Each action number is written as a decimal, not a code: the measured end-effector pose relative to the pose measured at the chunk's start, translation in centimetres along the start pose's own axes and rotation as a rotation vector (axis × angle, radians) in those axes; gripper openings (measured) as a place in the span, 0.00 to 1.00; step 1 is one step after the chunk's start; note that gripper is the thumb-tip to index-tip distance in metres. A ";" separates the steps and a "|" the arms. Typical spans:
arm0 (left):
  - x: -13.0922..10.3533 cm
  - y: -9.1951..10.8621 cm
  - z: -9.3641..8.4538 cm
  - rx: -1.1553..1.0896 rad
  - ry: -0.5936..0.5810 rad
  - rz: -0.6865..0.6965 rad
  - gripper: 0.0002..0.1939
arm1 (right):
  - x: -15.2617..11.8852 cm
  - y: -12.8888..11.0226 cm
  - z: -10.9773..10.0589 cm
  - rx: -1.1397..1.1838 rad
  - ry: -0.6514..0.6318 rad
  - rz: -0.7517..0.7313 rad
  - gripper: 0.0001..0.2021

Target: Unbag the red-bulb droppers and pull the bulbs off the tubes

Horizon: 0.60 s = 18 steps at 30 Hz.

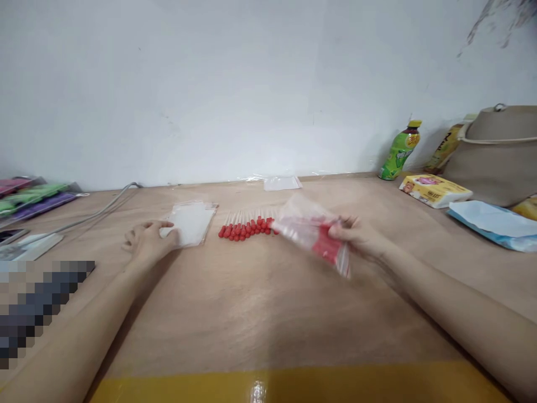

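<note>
Left hand [149, 240]: open, fingers loosely bent, thumb spread over the near left part of a stack of clear sleeves [193, 224]; whether it presses on them cannot be told. Right hand [358, 230]: closed, pinching a clear plastic bag [300, 221] with red contents between thumb and fingers, bag tilted, its lower right corner blurred. Contents of the surroundings, left to right: pink, green and purple packets [37, 201], at the far left by the wall [251, 89]; one dark-screened device [12, 236], partly in view; one white object [39, 245], beside it; one grey cable [96, 214], curving back toward the wall; the sleeves, lying flat; one row of red-headed sticks [247, 226], pale ends toward the wall, right end just beside the bag; white sheets [282, 183], behind the row; one green bottle [398, 154], yellow cap, leaning; one yellow packet [434, 190], lying flat; one yellow pouch [447, 148], behind it; one blue-and-white packet [497, 224]; one taupe bag [497, 157], upright behind the packets. Support: brown-covered table [251, 313], yellow band [293, 383] along the near edge.
</note>
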State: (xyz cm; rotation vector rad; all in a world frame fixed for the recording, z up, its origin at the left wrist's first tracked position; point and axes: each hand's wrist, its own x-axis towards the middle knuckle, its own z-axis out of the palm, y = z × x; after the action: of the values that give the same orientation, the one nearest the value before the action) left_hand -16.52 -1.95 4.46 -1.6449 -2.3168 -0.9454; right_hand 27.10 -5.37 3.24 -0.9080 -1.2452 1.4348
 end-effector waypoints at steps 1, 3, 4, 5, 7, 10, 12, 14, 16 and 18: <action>-0.6 0.9 -0.1 0.043 0.075 0.028 0.15 | -0.5 0.4 1.2 -0.032 -0.126 0.066 0.15; -2.1 3.0 -0.3 0.003 0.197 0.189 0.13 | -1.1 1.3 3.4 -0.082 -0.294 0.160 0.14; -3.1 4.1 -0.4 -0.066 0.205 0.309 0.12 | -1.2 1.7 4.3 -0.102 -0.342 0.190 0.15; -4.3 5.3 -0.4 -0.149 0.180 0.455 0.10 | -1.2 2.1 5.0 -0.128 -0.369 0.214 0.15; -7.0 7.6 -0.5 -0.312 0.012 0.695 0.08 | -1.1 2.7 6.0 -0.176 -0.377 0.234 0.18; -11.1 10.3 -0.4 -0.415 -0.365 0.986 0.13 | -0.8 3.4 6.3 -0.189 -0.312 0.135 0.28; -12.9 11.2 -0.2 -0.391 -0.527 1.121 0.19 | -0.8 3.7 6.0 -0.181 -0.254 -0.007 0.29; -13.6 11.4 0.0 -0.343 -0.623 1.132 0.24 | -1.0 3.8 5.5 -0.267 -0.191 -0.166 0.23; -13.7 11.2 0.1 -0.324 -0.677 1.059 0.27 | -1.4 3.8 5.1 -0.486 -0.137 -0.326 0.14; -13.4 11.0 0.1 -0.339 -0.703 0.994 0.27 | -1.7 3.7 4.8 -0.732 -0.127 -0.469 0.08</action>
State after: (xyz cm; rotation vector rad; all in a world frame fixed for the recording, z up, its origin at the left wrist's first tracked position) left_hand -1.48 -10.37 2.69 -3.1527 -1.1796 -0.5578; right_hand 22.23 -8.12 0.46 -0.9071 -1.9821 0.6634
